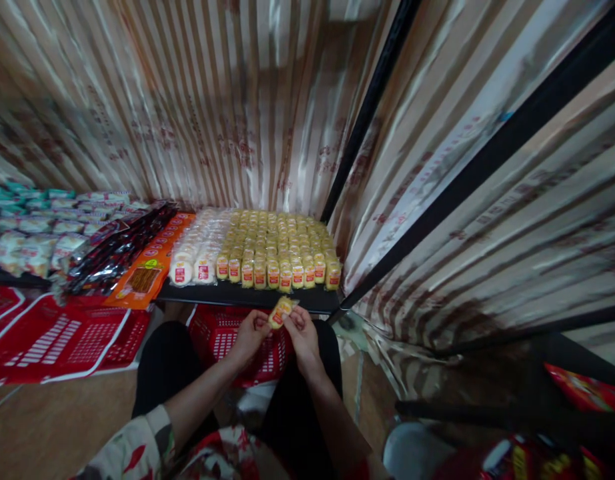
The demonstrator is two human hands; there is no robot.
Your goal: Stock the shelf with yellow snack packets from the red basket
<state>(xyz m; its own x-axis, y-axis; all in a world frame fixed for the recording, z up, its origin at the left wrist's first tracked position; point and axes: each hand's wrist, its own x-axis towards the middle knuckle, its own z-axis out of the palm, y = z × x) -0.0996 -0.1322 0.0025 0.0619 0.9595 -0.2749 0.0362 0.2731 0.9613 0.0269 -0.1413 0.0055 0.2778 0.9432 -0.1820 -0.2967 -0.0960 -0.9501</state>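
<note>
My left hand [250, 337] and my right hand [301, 333] meet in front of me, both pinched on one small yellow snack packet [280, 312] with a red label. They hold it just below the front edge of a low black shelf [267, 297]. On that shelf stand several rows of the same yellow packets [280, 250], with rows of white round packets [197, 250] to their left. A red plastic basket [222, 337] sits under my hands, between my knees.
Orange flat packs [147, 267], dark red-black packs [120, 250] and pale green-white bags [32, 227] fill the shelf to the left. Red baskets [57, 340] lie at lower left. A striped curtain hangs behind; a black frame post [370, 107] rises at the shelf's right corner.
</note>
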